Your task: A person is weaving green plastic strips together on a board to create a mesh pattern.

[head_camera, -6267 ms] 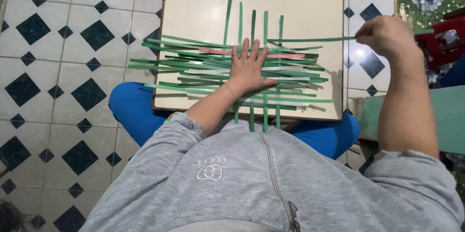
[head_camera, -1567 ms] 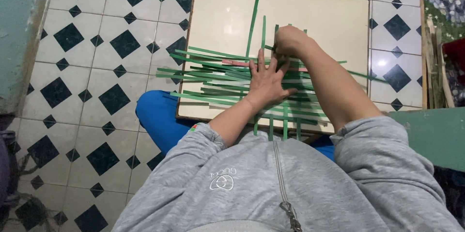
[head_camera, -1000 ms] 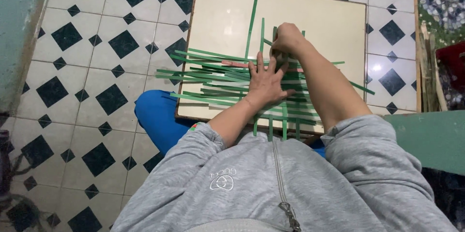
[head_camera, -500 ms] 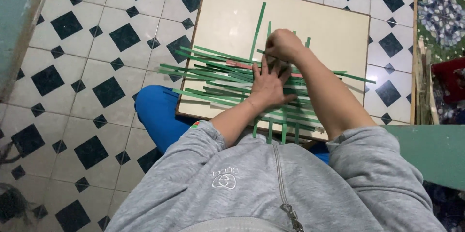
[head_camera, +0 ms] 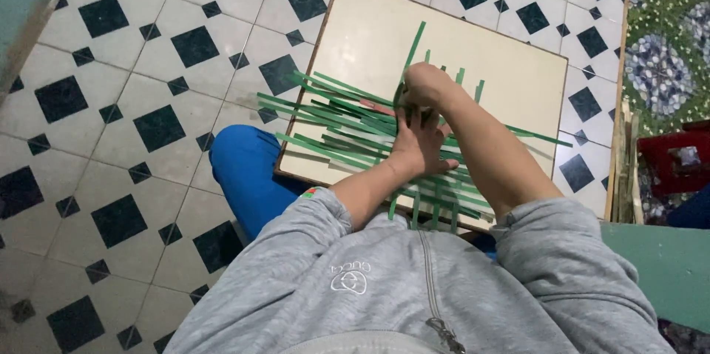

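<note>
Seen from above, a seated person in a grey sweatshirt (head_camera: 414, 295) worked over a cream square board (head_camera: 370, 36) resting on their lap above a black-and-white tiled floor (head_camera: 111, 102). A loose mat of thin green strips (head_camera: 333, 113) lay crisscrossed on the board. The left hand (head_camera: 418, 143) lay flat and open, pressing the strips down. The right hand (head_camera: 421, 88) was curled, its grip closed on the end of one strip near the mat's middle. The strips looked light, flexible and easily creased, best pinched near an end.
</note>
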